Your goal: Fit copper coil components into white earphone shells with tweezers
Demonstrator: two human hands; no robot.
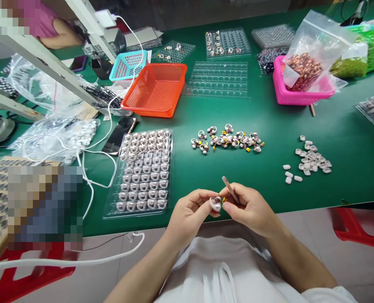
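Observation:
My left hand [191, 214] is closed on a white ear-clip earbud [215, 205] with its inner parts exposed, just above the table's front edge. The fingertips of my right hand [248, 209] pinch at a small yellow piece [224, 200] on that earbud. Held in the same right hand, a thin flat beige stick [230, 189] points up and to the left. Beyond my hands lies a loose pile of similar unclosed earbuds [237, 141] with yellow tabs. To the right, several small white caps [313, 160] are scattered on the green table [269, 176].
A clear tray of rounded earbud parts [145, 176] lies left, beside a phone [120, 135] and white cable. Behind stand an orange basket [155, 90], a blue basket [128, 65], clear trays [218, 78] and a pink basket [300, 97] with bagged copper-coloured parts. Another person's arm [60, 35] shows upper left.

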